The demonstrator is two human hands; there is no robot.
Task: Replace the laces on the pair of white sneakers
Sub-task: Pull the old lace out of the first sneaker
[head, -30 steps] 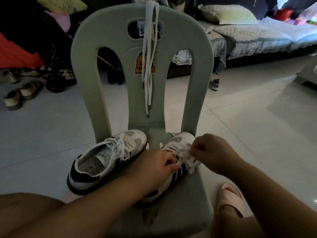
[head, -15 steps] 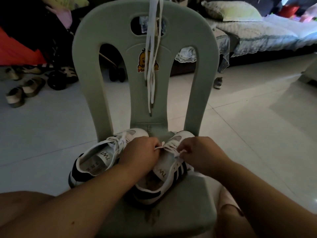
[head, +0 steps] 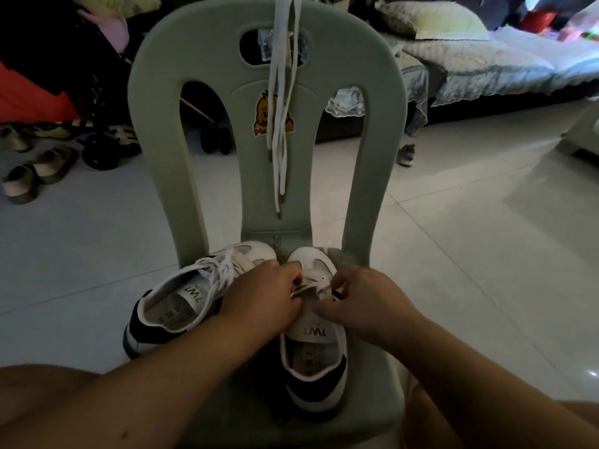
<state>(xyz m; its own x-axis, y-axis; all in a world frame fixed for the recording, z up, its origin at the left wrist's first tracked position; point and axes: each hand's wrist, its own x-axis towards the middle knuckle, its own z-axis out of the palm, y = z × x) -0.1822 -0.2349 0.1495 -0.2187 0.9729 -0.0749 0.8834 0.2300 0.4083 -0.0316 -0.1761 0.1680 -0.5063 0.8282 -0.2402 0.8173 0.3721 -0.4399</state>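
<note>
Two white sneakers with black heels stand on the seat of a pale green plastic chair (head: 363, 413). The right sneaker (head: 316, 361) points straight away from me, its tongue up. My left hand (head: 264, 294) and my right hand (head: 366, 301) meet over its front, each pinching the white lace (head: 312, 281) in its eyelets. The left sneaker (head: 181, 303) lies angled beside it, laced, untouched. Spare white laces (head: 282, 102) hang down over the chair's backrest, above the shoes.
The chair back (head: 379, 124) rises close behind the shoes. Sandals (head: 35, 171) and dark wheels sit on the tiled floor at left. A low bed (head: 486, 63) with a pillow runs along the back right. My bare knee is at lower left.
The right sneaker has been turned from lying across the seat to pointing straight away from me. Both hands came together over its laces near the toe.
</note>
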